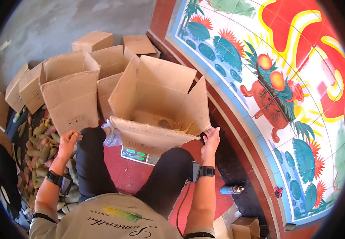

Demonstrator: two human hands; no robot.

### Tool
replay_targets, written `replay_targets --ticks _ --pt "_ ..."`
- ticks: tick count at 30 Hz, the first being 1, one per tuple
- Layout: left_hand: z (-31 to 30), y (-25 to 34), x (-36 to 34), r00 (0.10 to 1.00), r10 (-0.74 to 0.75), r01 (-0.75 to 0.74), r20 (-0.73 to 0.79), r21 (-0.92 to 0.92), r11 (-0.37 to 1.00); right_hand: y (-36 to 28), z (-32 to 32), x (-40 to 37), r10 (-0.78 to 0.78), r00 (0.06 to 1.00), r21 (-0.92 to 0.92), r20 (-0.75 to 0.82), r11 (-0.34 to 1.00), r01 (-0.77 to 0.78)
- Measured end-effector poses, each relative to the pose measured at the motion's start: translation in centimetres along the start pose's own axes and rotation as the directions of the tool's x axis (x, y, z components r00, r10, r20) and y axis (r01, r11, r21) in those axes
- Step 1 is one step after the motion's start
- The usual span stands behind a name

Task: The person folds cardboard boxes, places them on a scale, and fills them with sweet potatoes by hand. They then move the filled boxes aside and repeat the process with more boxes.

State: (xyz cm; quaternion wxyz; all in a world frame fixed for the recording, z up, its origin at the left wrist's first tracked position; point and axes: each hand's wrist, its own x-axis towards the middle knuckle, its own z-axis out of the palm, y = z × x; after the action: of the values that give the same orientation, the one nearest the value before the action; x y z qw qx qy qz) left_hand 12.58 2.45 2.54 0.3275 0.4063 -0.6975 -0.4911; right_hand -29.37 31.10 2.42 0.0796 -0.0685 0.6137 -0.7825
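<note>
Box flap (197, 108) in right hand (211, 140) (left hand (67, 142) over fruit (41, 153)).

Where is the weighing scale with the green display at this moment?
In the head view, the grey weighing scale with green display sits near the centre on the red floor, directly under the open brown cardboard box.

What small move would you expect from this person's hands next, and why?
Probably the left hand closes on one piece from the pile of oblong produce beside it and lifts it toward the open box. That box sits on a scale with its flaps spread, and the right hand touches one flap's corner.
</note>
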Motion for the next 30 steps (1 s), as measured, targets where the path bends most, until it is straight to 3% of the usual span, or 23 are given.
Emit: replay_targets --ticks 2,5,6,8,10,11,12,14,17,20,21,24,30 --pt "1.3 1.9 2.1 0.998 0.034 -0.035 0.046 0.013 0.999 -1.9 0.4 0.7 0.031 0.999 -0.059 0.036 0.998 -0.029" --pt "3.7 3.9 5.7 0.983 0.146 -0.147 0.113 0.001 0.989 -4.3 1.6 1.6 0.101 0.966 -0.049 0.237 0.995 -0.092" --pt "4.6 5.0 6.6 0.981 0.146 -0.147 0.125 -0.003 0.989 -4.4 1.9 2.3 0.101 0.969 -0.052 0.225 0.994 -0.091" --pt "6.6 7.9 8.0 0.946 0.201 -0.194 0.256 -0.052 0.980 -4.6 2.4 3.8 0.035 0.952 -0.260 0.305 0.964 0.048" --pt "8.3 7.4 10.7 0.943 0.252 -0.262 0.218 0.015 0.965 -5.4 3.3 4.5 0.037 0.968 -0.329 0.247 0.943 0.047" --pt "9.1 7.4 11.9 0.935 0.307 -0.325 0.175 0.088 0.941 -5.4 3.4 5.1 0.041 0.964 -0.473 0.264 0.876 0.092" --pt "9.4 7.8 12.9 0.934 0.306 -0.326 0.186 0.086 0.941 -5.5 3.4 5.6 0.049 0.959 -0.603 0.280 0.786 0.136" --pt "10.3 8.9 14.7 0.935 0.192 -0.269 0.297 0.242 0.932 -6.1 3.6 6.0 0.071 0.953 -0.677 0.294 0.720 0.155" --pt "11.3 9.1 16.4 0.913 0.093 -0.220 0.396 0.286 0.933 -6.3 3.6 7.0 0.143 0.926 -0.769 0.350 0.609 0.197" --pt "11.9 10.8 16.6 0.921 -0.025 -0.168 0.389 0.454 0.875 -7.5 4.4 7.0 0.272 0.870 -0.822 0.411 0.523 0.225" --pt "12.1 11.5 16.3 0.917 -0.027 -0.172 0.398 0.457 0.873 -8.1 4.6 6.9 0.357 0.828 -0.850 0.432 0.469 0.242" --pt "12.4 12.1 15.6 0.917 -0.051 -0.155 0.394 0.472 0.868 -7.4 4.4 7.9 0.423 0.827 -0.900 0.371 0.383 0.208" --pt "12.6 10.3 15.0 0.914 0.031 -0.208 0.405 0.399 0.893 -7.5 2.1 6.1 0.271 0.837 -0.855 0.475 0.369 0.365"
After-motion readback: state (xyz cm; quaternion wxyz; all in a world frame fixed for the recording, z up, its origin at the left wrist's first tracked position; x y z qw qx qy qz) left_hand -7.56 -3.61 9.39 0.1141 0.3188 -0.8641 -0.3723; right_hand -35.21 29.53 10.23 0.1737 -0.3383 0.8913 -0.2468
